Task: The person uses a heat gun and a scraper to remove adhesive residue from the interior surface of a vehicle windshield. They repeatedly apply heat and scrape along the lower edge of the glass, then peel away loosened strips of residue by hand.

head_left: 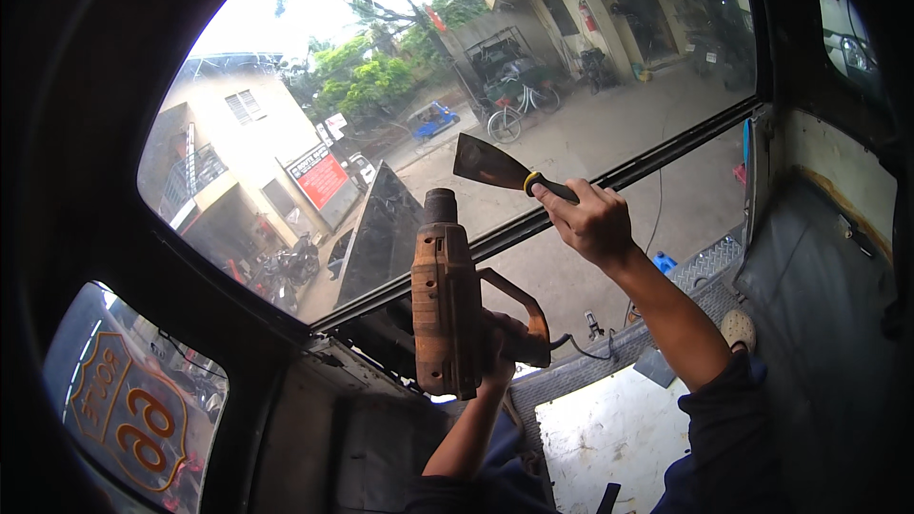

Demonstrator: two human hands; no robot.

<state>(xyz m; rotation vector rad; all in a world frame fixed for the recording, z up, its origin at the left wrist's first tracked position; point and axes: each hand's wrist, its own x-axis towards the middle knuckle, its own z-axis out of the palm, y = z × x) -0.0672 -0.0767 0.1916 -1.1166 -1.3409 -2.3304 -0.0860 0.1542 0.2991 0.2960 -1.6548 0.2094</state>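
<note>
My left hand (497,350) is wrapped round the handle of a worn, rust-coloured heat gun (440,309). The gun stands nearly upright, its dark nozzle pointing up at the window glass (381,67). Part of my left hand is hidden behind the gun's body. To the right and higher up, my right hand (595,221) grips a putty knife (490,167) by its black and yellow handle. Its broad, darkened blade points up and left, in front of the glass. Whether the blade touches the pane, I cannot tell.
A dark bar (666,140) edges the glass along its bottom. The gun's cord (586,352) trails to the right. Below lie a scuffed white panel (609,438) and a tread-plate step (709,262). At lower left is a side window (143,409) with a decal. Outside stands a bicycle (509,119).
</note>
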